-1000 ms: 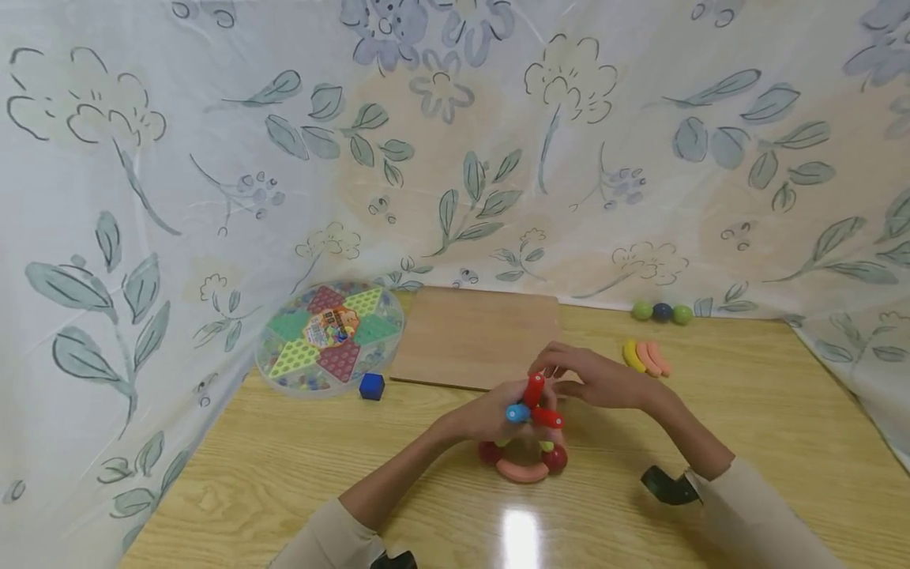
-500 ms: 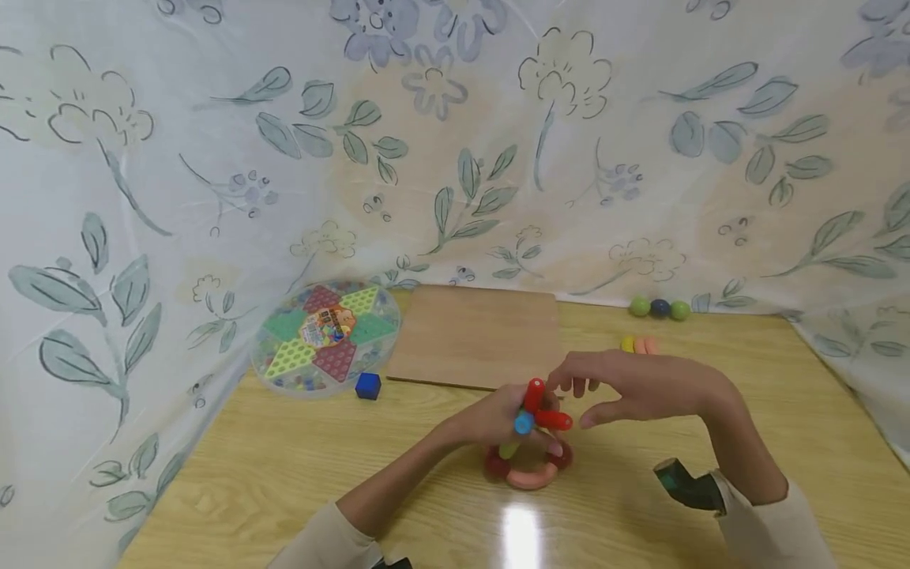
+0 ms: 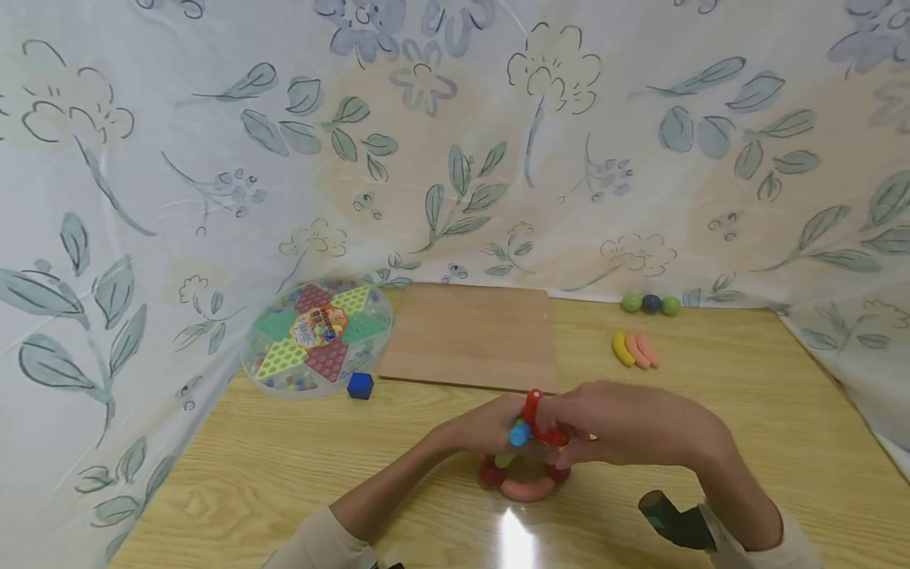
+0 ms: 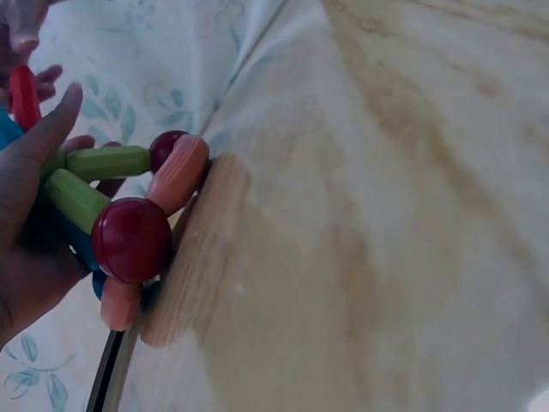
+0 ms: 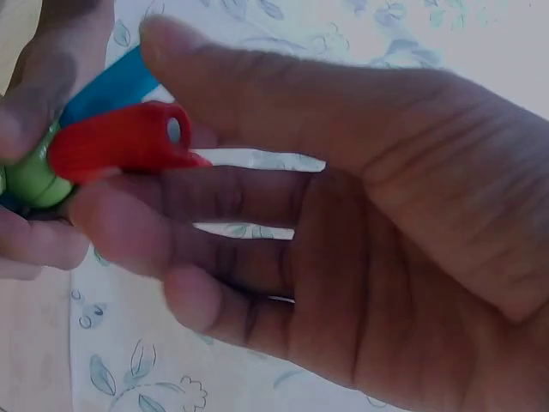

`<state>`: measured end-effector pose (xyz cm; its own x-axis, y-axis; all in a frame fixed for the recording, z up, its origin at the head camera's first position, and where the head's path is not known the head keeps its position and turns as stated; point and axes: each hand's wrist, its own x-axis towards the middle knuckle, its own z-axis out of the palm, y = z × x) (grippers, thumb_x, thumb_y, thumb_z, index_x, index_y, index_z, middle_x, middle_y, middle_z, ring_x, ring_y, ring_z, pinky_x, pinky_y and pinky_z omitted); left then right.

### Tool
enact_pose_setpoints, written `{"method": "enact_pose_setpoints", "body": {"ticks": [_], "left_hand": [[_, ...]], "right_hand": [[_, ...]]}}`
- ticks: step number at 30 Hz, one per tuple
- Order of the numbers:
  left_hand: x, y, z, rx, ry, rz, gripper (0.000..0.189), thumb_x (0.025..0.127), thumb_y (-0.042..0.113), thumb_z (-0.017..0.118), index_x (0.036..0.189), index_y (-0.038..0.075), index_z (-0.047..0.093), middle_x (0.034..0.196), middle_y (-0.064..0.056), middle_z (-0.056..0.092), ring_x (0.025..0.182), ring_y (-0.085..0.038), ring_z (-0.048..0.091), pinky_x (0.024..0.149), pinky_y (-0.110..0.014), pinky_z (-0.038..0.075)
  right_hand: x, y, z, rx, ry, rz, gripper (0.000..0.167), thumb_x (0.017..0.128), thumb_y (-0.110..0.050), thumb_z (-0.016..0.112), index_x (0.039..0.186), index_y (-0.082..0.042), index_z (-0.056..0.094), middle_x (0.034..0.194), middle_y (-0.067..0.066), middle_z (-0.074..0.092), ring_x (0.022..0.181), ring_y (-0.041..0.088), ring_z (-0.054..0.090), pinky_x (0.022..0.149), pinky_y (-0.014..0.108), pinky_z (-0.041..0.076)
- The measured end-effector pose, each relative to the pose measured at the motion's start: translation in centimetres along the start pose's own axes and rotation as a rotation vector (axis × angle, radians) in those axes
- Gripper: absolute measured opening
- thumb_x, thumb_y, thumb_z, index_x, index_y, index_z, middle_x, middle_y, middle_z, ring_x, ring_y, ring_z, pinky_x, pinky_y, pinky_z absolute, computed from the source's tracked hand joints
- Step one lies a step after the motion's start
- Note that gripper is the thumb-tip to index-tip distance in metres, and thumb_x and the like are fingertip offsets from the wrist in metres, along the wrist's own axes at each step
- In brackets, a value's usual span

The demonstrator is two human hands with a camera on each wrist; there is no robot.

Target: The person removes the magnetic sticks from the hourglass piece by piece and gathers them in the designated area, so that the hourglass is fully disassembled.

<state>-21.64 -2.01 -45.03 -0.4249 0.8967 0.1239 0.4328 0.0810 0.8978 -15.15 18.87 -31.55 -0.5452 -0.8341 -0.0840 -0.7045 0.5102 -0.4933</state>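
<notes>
A toy frame of rods and balls is gripped by my left hand [image 3: 486, 427]. Red rods [image 3: 532, 407] and a blue rod [image 3: 520, 434] with metal-tipped ends stick up out of its top. Lower down, green rods [image 4: 108, 161] run to dark red balls [image 4: 133, 240], joined by curved salmon rods [image 4: 179, 175]. My right hand [image 3: 640, 423] pinches the right-hand red rod [image 5: 116, 142] between thumb and fingertips. The right wrist view shows a green ball [image 5: 39, 178] at that rod's inner end. My left palm and fingers hide part of the frame's middle.
Behind the hands lies a flat wooden board [image 3: 469, 336]. To its left are a round star-patterned game board [image 3: 270, 328] and a blue cube [image 3: 360, 386]. Yellow and salmon curved rods [image 3: 633, 349] lie at right, with green and navy balls [image 3: 651, 303] farther back.
My right hand drew away to the right from the frame, then came back and down onto the right-hand red rod. My left hand keeps its grip as the frame turns slightly.
</notes>
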Motion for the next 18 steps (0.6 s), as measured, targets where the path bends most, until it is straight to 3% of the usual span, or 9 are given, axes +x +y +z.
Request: {"method": "enact_pose_setpoints", "body": {"ticks": [5, 12, 16, 18], "left_hand": [[-0.1, 0.1, 0.1, -0.019, -0.004, 0.033, 0.008, 0.098, 0.006, 0.069, 0.103, 0.0, 0.065, 0.094, -0.015, 0.066, 0.081, 0.004, 0.052, 0.079, -0.013, 0.047], [0.0, 0.2, 0.2, -0.032, -0.013, 0.015, 0.008, 0.099, 0.005, 0.067, 0.103, -0.003, 0.067, 0.093, -0.019, 0.067, 0.079, 0.005, 0.051, 0.077, -0.012, 0.046], [0.1, 0.2, 0.2, -0.007, -0.013, 0.007, 0.009, 0.098, 0.007, 0.07, 0.101, -0.001, 0.068, 0.091, -0.018, 0.069, 0.081, 0.006, 0.053, 0.078, -0.012, 0.046], [0.2, 0.2, 0.2, 0.001, -0.013, 0.009, 0.009, 0.097, 0.009, 0.072, 0.099, 0.0, 0.069, 0.095, -0.018, 0.072, 0.086, 0.007, 0.058, 0.083, -0.013, 0.049]], "right_hand": [[0.3, -0.4, 0.6, -0.131, 0.073, -0.048, 0.017, 0.099, -0.022, 0.073, 0.089, -0.025, 0.059, 0.071, -0.02, 0.044, 0.062, -0.009, 0.036, 0.057, 0.011, 0.037], [0.2, -0.5, 0.3, -0.182, 0.111, -0.131, 0.029, 0.095, -0.013, 0.076, 0.079, -0.023, 0.055, 0.068, -0.016, 0.041, 0.065, -0.01, 0.035, 0.057, 0.009, 0.034], [-1.3, -0.6, -0.7, -0.201, 0.185, -0.207, 0.03, 0.088, -0.005, 0.074, 0.081, -0.024, 0.052, 0.072, -0.017, 0.045, 0.07, -0.011, 0.038, 0.059, 0.009, 0.037], [-2.7, -0.5, -1.4, -0.246, 0.26, -0.194, 0.033, 0.083, -0.003, 0.075, 0.083, -0.026, 0.052, 0.074, -0.018, 0.045, 0.072, -0.01, 0.039, 0.06, 0.01, 0.037]]}}
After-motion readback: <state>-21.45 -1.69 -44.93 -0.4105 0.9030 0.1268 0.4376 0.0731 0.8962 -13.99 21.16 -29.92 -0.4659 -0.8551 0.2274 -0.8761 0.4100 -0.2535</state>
